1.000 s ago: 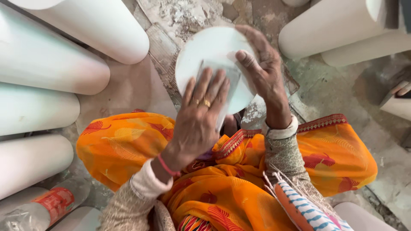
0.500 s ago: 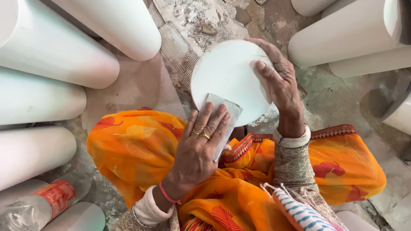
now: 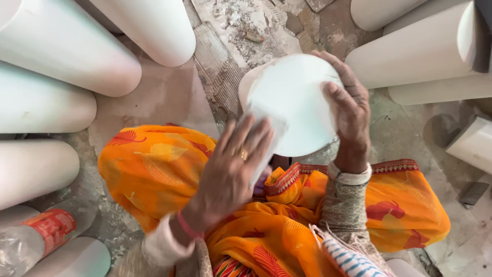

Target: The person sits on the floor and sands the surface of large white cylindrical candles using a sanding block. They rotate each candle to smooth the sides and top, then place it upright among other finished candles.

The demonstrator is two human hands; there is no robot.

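Note:
A white plaster cylinder [image 3: 294,97] stands upright between my knees, its round flat top facing me. My right hand [image 3: 348,110] grips its right rim, fingers curled over the top edge. My left hand [image 3: 230,169] presses a small pale rectangular piece [image 3: 269,138], like sandpaper or a pad, flat against the near edge of the cylinder's top. A ring sits on one finger and a pink band on the wrist. Orange patterned cloth [image 3: 154,169] covers my lap below.
Several large white cylinders lie around: some at the left [image 3: 56,51], others at the upper right [image 3: 425,46]. A plastic bottle with a red label [image 3: 46,233] lies at the lower left. The floor [image 3: 230,20] is rough, dusty concrete with debris.
The view has shifted so the cylinder sits further right and lower. My left hand has slid with the pad toward the cylinder's near left edge. My right hand keeps its grip.

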